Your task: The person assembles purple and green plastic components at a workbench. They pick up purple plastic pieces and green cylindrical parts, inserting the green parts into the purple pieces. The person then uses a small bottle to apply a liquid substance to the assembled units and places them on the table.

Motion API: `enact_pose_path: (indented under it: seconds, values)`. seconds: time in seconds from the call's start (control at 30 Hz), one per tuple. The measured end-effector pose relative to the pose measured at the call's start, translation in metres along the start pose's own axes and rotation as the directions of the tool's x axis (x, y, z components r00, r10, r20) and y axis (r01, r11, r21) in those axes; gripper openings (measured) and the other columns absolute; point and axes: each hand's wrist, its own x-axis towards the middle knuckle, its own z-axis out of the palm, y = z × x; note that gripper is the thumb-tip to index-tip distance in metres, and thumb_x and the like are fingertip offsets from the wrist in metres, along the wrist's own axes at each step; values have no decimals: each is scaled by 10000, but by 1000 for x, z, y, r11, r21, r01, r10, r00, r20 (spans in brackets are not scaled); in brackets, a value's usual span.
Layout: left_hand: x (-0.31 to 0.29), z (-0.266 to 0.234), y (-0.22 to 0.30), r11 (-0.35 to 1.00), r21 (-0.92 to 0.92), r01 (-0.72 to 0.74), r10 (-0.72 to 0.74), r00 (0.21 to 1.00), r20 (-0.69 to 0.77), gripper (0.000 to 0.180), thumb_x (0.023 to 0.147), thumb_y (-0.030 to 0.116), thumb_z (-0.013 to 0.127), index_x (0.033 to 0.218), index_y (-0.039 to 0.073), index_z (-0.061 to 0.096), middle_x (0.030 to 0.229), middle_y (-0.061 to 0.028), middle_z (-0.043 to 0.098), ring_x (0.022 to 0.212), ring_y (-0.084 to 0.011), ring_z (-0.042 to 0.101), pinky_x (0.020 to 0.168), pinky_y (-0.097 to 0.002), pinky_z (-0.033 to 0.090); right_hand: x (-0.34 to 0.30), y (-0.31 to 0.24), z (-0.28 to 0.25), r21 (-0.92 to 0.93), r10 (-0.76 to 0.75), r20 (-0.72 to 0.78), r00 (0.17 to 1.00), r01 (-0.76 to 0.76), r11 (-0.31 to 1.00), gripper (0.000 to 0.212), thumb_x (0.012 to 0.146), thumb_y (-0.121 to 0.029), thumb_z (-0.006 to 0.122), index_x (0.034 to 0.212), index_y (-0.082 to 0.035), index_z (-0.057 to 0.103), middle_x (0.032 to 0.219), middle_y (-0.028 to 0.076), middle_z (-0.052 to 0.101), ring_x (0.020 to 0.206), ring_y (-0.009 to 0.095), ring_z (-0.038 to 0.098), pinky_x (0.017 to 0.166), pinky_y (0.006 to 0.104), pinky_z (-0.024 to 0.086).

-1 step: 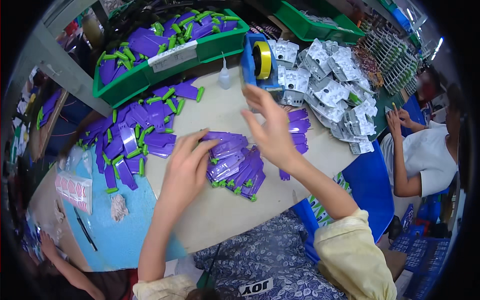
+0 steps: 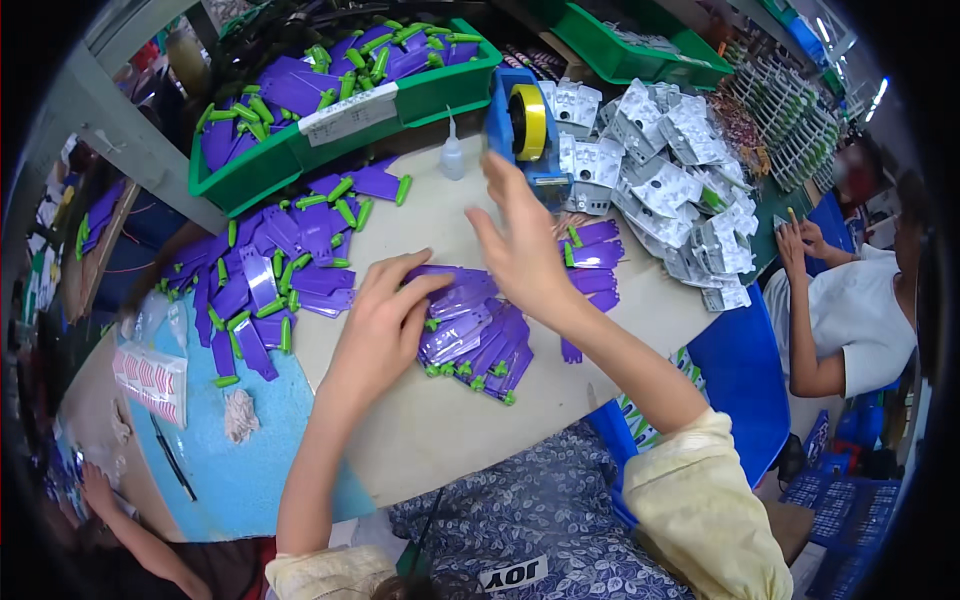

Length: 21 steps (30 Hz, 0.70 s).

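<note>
A fanned stack of flat purple plastic pieces with green ends (image 2: 470,335) lies on the table in front of me. My left hand (image 2: 375,320) rests against the stack's left side, its fingers bent and apart over the nearest pieces, gripping none that I can see. Lifted above the table, right of that stack, my right hand (image 2: 530,245) has its fingers stretched out and holds nothing visible. Partly behind my right wrist is a second, smaller row of purple pieces (image 2: 597,255). A blue tape dispenser with yellow tape (image 2: 528,120) stands just beyond my right fingertips.
Loose purple pieces (image 2: 265,280) spread to the left, below a filled green bin (image 2: 350,125). A small dropper bottle (image 2: 452,158) stands mid-back. White molded housings (image 2: 660,180) heap at the right, near a blue tub (image 2: 745,370). A co-worker (image 2: 840,320) sits far right.
My right hand has shifted slightly left and up, showing more of the smaller purple row. My left hand has moved slightly right along the stack's edge.
</note>
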Motion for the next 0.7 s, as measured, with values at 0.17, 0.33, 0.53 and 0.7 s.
enact_pose_path:
  seconds: [0.17, 0.33, 0.53, 0.7]
  values:
    - [2, 26, -21, 997, -52, 50, -48, 997, 54, 293, 819, 14, 700, 1096, 84, 763, 1267, -138, 660, 1172, -338, 558, 1007, -423, 482, 75, 69, 59, -176, 156, -101, 983, -172, 969, 448, 937, -103, 656, 1337, 37, 510, 1205, 268, 655, 1129, 424, 643, 963, 464, 498]
    - [-22, 6, -26, 987, 98, 131, -131, 991, -10, 458, 729, 183, 823, 1176, 118, 750, 1329, -110, 626, 1165, -332, 536, 1041, -451, 442, 43, 31, 42, 120, 153, 170, 973, -175, 977, 292, 993, -156, 629, 1222, 20, 585, 1005, 175, 715, 941, 261, 708, 844, 381, 534]
    - [-16, 53, -46, 986, 155, 63, -31, 980, -199, 321, 750, 156, 766, 1064, 89, 747, 1191, -170, 624, 1141, -371, 551, 998, -483, 450, -7, -2, -20, 245, 202, 440, 875, -334, 910, 395, 1008, -106, 599, 1370, 36, 530, 1227, 148, 680, 1137, 205, 636, 1035, 329, 458]
    - [5, 91, -48, 946, 285, 153, -112, 982, -154, 135, 737, 164, 698, 815, 89, 777, 1052, -146, 680, 1099, -318, 588, 976, -454, 450, -19, 28, -40, 242, 195, 458, 867, -333, 912, 504, 1061, -202, 534, 1467, 65, 404, 1337, 213, 614, 1222, 275, 586, 1091, 379, 430]
